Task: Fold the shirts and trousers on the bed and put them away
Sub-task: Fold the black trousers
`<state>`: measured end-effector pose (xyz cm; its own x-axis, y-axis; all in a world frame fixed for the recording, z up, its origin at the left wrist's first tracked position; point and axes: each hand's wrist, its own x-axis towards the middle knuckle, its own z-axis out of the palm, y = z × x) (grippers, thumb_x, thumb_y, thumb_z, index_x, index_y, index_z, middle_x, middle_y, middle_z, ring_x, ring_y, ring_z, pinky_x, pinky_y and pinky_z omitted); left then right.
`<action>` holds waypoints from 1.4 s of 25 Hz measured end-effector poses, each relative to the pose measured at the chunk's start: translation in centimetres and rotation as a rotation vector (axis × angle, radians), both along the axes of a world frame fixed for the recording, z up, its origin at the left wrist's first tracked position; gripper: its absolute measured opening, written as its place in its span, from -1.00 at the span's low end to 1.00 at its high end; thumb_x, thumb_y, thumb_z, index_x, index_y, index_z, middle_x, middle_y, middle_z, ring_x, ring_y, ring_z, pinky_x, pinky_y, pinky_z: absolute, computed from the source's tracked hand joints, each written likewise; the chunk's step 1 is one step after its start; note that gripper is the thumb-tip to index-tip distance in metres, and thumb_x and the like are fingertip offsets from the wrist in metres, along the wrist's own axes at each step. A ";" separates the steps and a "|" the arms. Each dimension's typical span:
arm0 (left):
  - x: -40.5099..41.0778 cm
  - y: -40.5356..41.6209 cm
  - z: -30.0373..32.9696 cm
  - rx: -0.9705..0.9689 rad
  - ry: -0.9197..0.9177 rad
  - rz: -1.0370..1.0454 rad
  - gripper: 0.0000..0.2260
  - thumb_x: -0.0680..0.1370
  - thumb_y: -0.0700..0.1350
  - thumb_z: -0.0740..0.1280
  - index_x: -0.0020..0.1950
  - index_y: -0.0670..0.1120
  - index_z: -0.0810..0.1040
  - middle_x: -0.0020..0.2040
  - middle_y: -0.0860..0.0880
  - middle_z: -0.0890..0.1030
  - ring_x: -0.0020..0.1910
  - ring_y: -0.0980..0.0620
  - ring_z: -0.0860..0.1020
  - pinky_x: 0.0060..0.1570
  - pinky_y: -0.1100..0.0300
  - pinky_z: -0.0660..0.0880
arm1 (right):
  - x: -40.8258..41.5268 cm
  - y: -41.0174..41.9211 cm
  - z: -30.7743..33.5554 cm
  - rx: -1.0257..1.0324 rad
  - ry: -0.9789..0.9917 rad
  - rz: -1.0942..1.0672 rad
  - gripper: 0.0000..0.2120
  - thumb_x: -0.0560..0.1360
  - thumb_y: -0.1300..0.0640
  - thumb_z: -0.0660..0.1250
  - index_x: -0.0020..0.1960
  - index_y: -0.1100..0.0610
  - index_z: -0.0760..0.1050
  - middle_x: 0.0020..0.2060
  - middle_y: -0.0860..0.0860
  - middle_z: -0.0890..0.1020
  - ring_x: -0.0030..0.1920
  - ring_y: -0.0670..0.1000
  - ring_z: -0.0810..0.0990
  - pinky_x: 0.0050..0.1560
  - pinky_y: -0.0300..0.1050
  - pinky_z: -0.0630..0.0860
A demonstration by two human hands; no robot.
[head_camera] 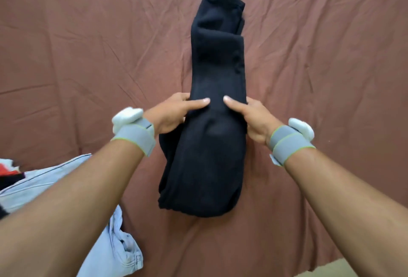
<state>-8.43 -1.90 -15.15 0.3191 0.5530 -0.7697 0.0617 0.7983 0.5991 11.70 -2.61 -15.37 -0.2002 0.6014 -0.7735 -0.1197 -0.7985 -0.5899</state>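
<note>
A: near left, pale blue denim jeans (66,188) wait in a heap; long black folded trousers (215,122) lie mid-bed on the brown sheet (320,56), lengthwise, likely for a cross fold.

B: left hand (171,114) and right hand (251,117) pinch the trousers' edges mid-length, thumbs on top; far end flat.

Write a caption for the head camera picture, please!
Both hands, left and right, grip folded black trousers on the bed.
</note>
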 end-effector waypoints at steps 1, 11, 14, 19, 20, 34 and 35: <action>-0.1 -1.3 -0.8 0.024 0.000 0.069 -0.79 0.60 -0.16 0.33 0.19 -0.20 0.59 0.03 -0.11 0.71 -0.02 -0.04 0.68 0.00 0.10 0.63 | 0.4 -1.2 -0.4 -0.042 -0.002 0.059 -0.60 0.49 0.19 0.41 0.30 0.26 0.48 0.11 0.13 0.66 0.02 0.05 0.67 -0.08 -0.12 0.63; -1.2 4.8 3.0 0.393 -0.095 0.304 -0.65 0.66 -0.08 0.23 0.39 -0.23 0.41 0.17 -0.13 0.64 0.14 -0.04 0.62 0.09 0.06 0.58 | -1.3 1.4 2.3 0.244 0.176 -0.038 -0.60 0.48 0.39 0.33 0.32 0.29 0.43 0.19 0.19 0.60 0.13 0.10 0.61 0.15 -0.03 0.56; -3.1 0.0 1.9 0.095 -0.025 0.026 -0.61 0.64 0.06 0.23 0.35 -0.16 0.49 0.22 -0.08 0.64 0.19 -0.02 0.61 0.13 0.11 0.56 | -1.2 -1.4 1.0 0.126 0.037 0.125 -0.60 0.43 0.47 0.35 0.25 0.30 0.49 0.16 0.18 0.62 0.09 0.09 0.63 0.08 -0.08 0.58; -3.6 -1.1 2.9 0.309 -0.026 0.201 -0.84 0.60 -0.21 0.31 0.14 -0.23 0.57 -0.08 -0.04 0.72 -0.07 0.01 0.68 -0.06 0.14 0.60 | -3.1 0.7 2.4 0.271 0.093 -0.076 -0.69 0.40 0.51 0.32 0.09 0.27 0.54 -0.03 0.16 0.67 -0.04 0.10 0.65 0.04 -0.03 0.61; -3.3 0.9 3.8 0.328 -0.049 0.264 -0.82 0.61 -0.16 0.30 0.14 -0.23 0.57 -0.07 -0.07 0.72 -0.03 -0.01 0.68 -0.03 0.12 0.59 | -3.7 2.4 3.1 0.286 0.161 -0.145 -0.71 0.45 0.43 0.33 0.15 0.28 0.51 0.05 0.21 0.65 0.02 0.14 0.64 0.10 0.03 0.59; -4.0 -3.5 5.8 0.132 -0.274 0.509 -0.61 0.64 -0.03 0.16 -0.03 -0.23 0.71 -0.05 -0.11 0.71 -0.03 -0.02 0.68 -0.02 0.17 0.60 | -1.4 -5.2 2.8 0.519 -0.046 0.570 -0.08 0.09 -0.10 0.65 0.37 0.10 0.38 0.27 -0.07 0.55 0.31 -0.11 0.49 0.36 -0.05 0.41; -3.8 -2.8 6.4 0.164 -0.270 0.511 -0.61 0.66 -0.04 0.15 0.02 -0.26 0.68 -0.02 -0.14 0.70 0.00 -0.04 0.67 0.04 0.15 0.59 | -1.6 -4.9 2.9 0.568 -0.173 0.619 -0.08 0.09 -0.10 0.66 0.36 0.10 0.40 0.25 -0.09 0.56 0.29 -0.13 0.49 0.35 -0.05 0.42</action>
<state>-12.23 -4.66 -8.76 0.1537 0.7924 -0.5903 -0.4771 0.5827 0.6579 10.13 -7.49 -12.47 -0.5268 0.7285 -0.4378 0.3688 -0.2682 -0.8900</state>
